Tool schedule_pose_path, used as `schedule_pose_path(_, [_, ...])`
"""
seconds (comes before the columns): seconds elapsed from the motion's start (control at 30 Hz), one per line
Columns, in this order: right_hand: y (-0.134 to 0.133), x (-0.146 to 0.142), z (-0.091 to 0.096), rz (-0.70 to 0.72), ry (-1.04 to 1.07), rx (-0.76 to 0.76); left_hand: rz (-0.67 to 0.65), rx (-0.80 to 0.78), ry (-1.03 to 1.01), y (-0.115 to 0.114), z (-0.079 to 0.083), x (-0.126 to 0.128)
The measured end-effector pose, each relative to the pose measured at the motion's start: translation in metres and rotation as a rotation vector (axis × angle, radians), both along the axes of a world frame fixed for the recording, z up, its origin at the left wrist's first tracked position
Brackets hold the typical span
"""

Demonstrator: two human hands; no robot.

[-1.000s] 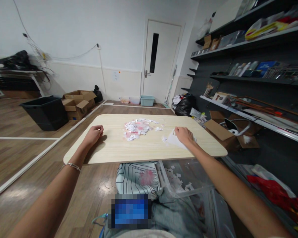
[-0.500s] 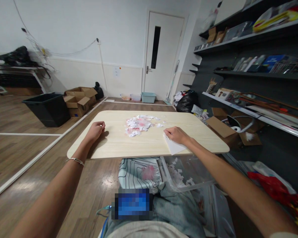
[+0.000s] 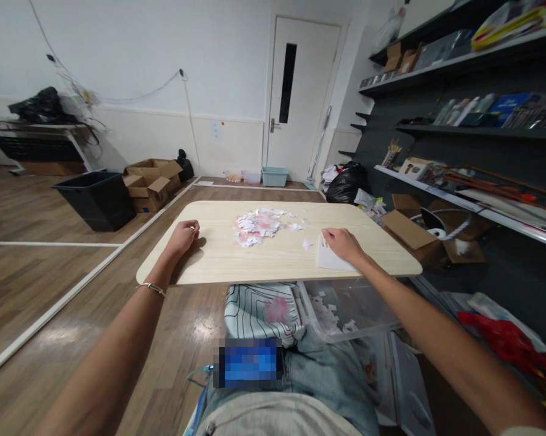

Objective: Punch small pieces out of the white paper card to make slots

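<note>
The light wooden tabletop (image 3: 263,260) has rounded corners, and most of its surface lies bare: the only clutter is a loose heap of white and pink paper scraps (image 3: 258,221) sitting toward the far middle, with a few strays trailing off to the right, one stray scrap (image 3: 307,244) lying between the heap and the right hand. The right hand (image 3: 343,244) lies palm down on a white sheet of paper (image 3: 329,260) near the near right edge, fingers spread flat and pressing rather than gripping, the sheet's lower corner close to the table's lip. The left hand (image 3: 183,235) rests on the left side of the table, curled into a loose fist; whether it holds anything I cannot tell. Between the two hands runs a wide clear strip of wood along the near edge. Below that edge (just under the right hand's side) sits a clear plastic bin (image 3: 345,309) with scraps in it. Against half a second ago, the right hand and its sheet have slid back from the near edge, further right and onto the table; the left fist has hardly moved.
</note>
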State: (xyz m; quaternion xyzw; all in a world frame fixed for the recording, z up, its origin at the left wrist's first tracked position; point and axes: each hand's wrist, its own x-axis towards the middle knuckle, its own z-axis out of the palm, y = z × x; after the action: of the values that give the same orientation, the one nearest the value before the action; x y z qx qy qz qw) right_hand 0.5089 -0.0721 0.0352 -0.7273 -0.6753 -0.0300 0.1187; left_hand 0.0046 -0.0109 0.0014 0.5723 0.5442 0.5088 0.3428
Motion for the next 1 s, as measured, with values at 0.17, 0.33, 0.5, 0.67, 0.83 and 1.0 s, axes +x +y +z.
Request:
schedule_pose_path(0.17, [0.002, 0.019, 0.003, -0.272, 0.011, -0.002, -0.014, -0.017, -0.014, 0.000, 0.001, 0.001])
schedule_pose_path(0.33, [0.012, 0.021, 0.003, -0.399, 0.023, 0.009, -0.012, -0.003, 0.007, 0.002, -0.002, 0.000])
schedule_pose_path(0.5, [0.019, 0.011, 0.008, -0.380, 0.018, 0.049, 0.022, -0.004, 0.013, 0.006, -0.008, -0.001])
schedule_pose_path(0.67, [0.024, -0.003, 0.015, -0.283, -0.026, 0.177, 0.004, -0.012, 0.007, 0.011, -0.012, -0.004])
schedule_pose_path(0.83, [0.037, -0.008, 0.020, -0.112, -0.140, 0.431, 0.007, -0.003, 0.042, 0.011, -0.012, -0.004])
schedule_pose_path(1.0, [0.038, -0.007, 0.019, 0.054, -0.168, 0.452, 0.002, 0.016, 0.026, 0.008, -0.009, -0.003])
